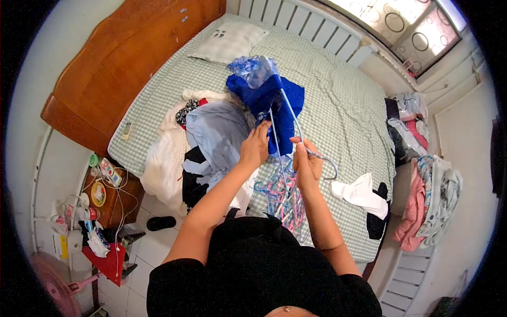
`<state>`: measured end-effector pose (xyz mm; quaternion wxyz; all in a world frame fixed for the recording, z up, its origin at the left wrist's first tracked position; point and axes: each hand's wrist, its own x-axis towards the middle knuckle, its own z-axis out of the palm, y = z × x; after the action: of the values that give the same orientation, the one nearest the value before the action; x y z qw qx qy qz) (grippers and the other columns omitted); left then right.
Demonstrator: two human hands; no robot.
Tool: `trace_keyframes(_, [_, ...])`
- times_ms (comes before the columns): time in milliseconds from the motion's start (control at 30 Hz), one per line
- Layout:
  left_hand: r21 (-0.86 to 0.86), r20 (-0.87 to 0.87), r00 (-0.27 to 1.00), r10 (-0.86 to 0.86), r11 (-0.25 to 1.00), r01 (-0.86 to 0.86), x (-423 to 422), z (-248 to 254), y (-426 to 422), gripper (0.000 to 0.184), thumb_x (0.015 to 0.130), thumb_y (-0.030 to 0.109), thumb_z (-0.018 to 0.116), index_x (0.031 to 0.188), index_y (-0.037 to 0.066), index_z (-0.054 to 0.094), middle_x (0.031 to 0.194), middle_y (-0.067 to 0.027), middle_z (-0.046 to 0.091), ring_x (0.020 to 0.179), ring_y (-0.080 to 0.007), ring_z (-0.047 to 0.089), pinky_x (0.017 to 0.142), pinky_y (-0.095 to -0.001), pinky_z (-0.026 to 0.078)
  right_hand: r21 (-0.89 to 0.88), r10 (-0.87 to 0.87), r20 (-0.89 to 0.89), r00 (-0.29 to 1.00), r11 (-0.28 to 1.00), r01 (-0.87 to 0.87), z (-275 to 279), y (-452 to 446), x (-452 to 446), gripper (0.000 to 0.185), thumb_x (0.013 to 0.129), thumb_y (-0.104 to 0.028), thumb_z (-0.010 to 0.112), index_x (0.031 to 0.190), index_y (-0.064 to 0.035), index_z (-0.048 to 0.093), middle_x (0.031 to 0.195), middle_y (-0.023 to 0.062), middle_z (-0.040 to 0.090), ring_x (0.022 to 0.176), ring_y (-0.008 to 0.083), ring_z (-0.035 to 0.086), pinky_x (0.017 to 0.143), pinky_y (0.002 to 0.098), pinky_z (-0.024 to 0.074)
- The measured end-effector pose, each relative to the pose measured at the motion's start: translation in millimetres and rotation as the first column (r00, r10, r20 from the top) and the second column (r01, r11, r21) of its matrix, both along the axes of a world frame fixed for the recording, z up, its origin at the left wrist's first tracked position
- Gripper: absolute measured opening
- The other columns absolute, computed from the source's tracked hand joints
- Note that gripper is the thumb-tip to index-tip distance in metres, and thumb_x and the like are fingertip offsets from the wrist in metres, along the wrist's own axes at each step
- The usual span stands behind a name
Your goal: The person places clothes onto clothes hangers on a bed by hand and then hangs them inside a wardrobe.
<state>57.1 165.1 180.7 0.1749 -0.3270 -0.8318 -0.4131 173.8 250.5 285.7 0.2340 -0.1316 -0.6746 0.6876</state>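
My right hand (308,161) is closed around a light blue hanger (294,117) near its hook, which points down to the right. The hanger's far end is inside a bright blue garment (288,103) with a sheer, frilly blue part at its top. My left hand (256,143) touches the garment's left edge, its fingers pressed together on the cloth. A light blue shirt (216,129) lies in a heap to the left of that hand. Below the garment, several pink, blue and white hangers (282,195) lie tangled on the bed.
The bed (343,105) has a green checked sheet, a pillow (229,41) and a wooden headboard (127,58). White cloth (362,195) lies at the right. Clothes (430,201) hang beyond the bed. A cluttered nightstand (124,198) and a pink fan (53,280) stand at the left.
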Motion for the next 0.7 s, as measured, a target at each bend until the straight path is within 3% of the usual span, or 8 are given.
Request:
trace_keyframes(33, [0.0,0.001,1.0,-0.002,1.0,0.002,-4,-4,2,0.04,0.082,0.009,0.049,0.122,0.006,0.04,0.113,-0.0123,0.054,0.098,-0.0325,0.054,0.079,-0.043,0.045,0.028,-0.014,-0.029,0.999,1.0,0.015,0,-2,3,0.026,0.09,-0.025,0.052,0.097,-0.0015,0.061,0.06,-0.006,0.046,0.049,0.0019,0.035,0.044,0.0178,0.0246])
trace_keyframes(100, [-0.3,0.321,0.947,-0.028,0.945,0.129,-8,-4,4,0.047,0.083,0.015,0.049,0.127,0.006,0.034,0.108,-0.0164,0.055,0.099,-0.0331,0.053,0.078,-0.0442,0.044,0.058,-0.032,-0.021,0.999,0.998,0.034,6,-7,8,0.026,0.09,-0.024,0.052,0.099,-0.0015,0.06,0.057,-0.0062,0.044,0.047,0.0019,0.033,0.042,0.0185,0.0232])
trace_keyframes(233, [-0.583,0.376,0.927,-0.001,0.777,0.238,-7,-17,11,0.047,0.084,0.023,0.051,0.124,0.005,0.033,0.094,-0.0189,0.061,0.083,-0.0357,0.059,0.073,-0.0443,0.046,-0.064,-0.062,-0.057,0.996,0.996,0.058,14,-3,9,0.026,0.091,-0.022,0.05,0.102,0.0015,0.054,0.05,-0.0072,0.032,0.041,0.0027,0.024,0.039,0.0211,0.0165])
trace_keyframes(300, [-0.52,0.356,0.934,-0.026,0.825,0.221,0,-27,11,0.043,0.083,0.022,0.052,0.12,0.005,0.039,0.09,-0.0178,0.061,0.082,-0.0341,0.06,0.069,-0.0441,0.047,-0.3,-0.097,-0.093,0.991,0.952,0.065,22,9,6,0.025,0.09,-0.021,0.05,0.102,0.0007,0.053,0.051,-0.0078,0.028,0.041,0.003,0.023,0.038,0.0212,0.016])
trace_keyframes(367, [-0.416,0.175,0.974,-0.143,0.886,0.205,13,-40,6,0.031,0.078,0.017,0.054,0.105,0.005,0.049,0.078,-0.0137,0.06,0.071,-0.0309,0.061,0.061,-0.0425,0.047,-0.377,-0.159,-0.14,0.977,0.921,0.096,28,26,1,0.024,0.09,-0.018,0.048,0.105,0.0001,0.051,0.053,-0.0076,0.024,0.041,0.0032,0.021,0.038,0.0211,0.0155])
trace_keyframes(400, [-0.329,0.078,0.971,-0.224,0.914,0.237,22,-43,2,0.018,0.073,0.013,0.055,0.089,0.005,0.052,0.075,-0.0115,0.057,0.071,-0.0297,0.06,0.057,-0.0402,0.047,-0.376,-0.166,-0.152,0.974,0.922,0.098,31,33,-2,0.023,0.09,-0.017,0.048,0.105,0.0001,0.05,0.053,-0.0077,0.024,0.041,0.003,0.021,0.038,0.0209,0.0153])
trace_keyframes(633, [-0.28,-0.049,0.921,-0.388,0.89,0.36,85,-16,-8,0.012,0.073,0.011,0.055,0.084,0.006,0.055,0.078,-0.0066,0.048,0.066,-0.0252,0.053,0.053,-0.0365,0.045,-0.527,-0.22,-0.058,0.974,0.835,0.157,18,94,-42,0.02,0.087,-0.014,0.051,0.103,-0.0007,0.051,0.053,-0.008,0.024,0.04,0.0025,0.02,0.036,0.02,0.0144])
trace_keyframes(700, [-0.405,-0.071,0.916,-0.396,0.85,0.336,90,-12,-12,0.015,0.073,0.014,0.056,0.087,0.008,0.055,0.079,-0.0063,0.047,0.068,-0.0228,0.053,0.052,-0.0353,0.045,-0.696,-0.198,-0.016,0.98,0.706,0.131,14,125,-55,0.006,0.085,-0.01,0.051,0.086,-0.0035,0.052,0.052,-0.0066,0.023,0.04,0.0046,0.02,0.036,0.0212,0.0146])
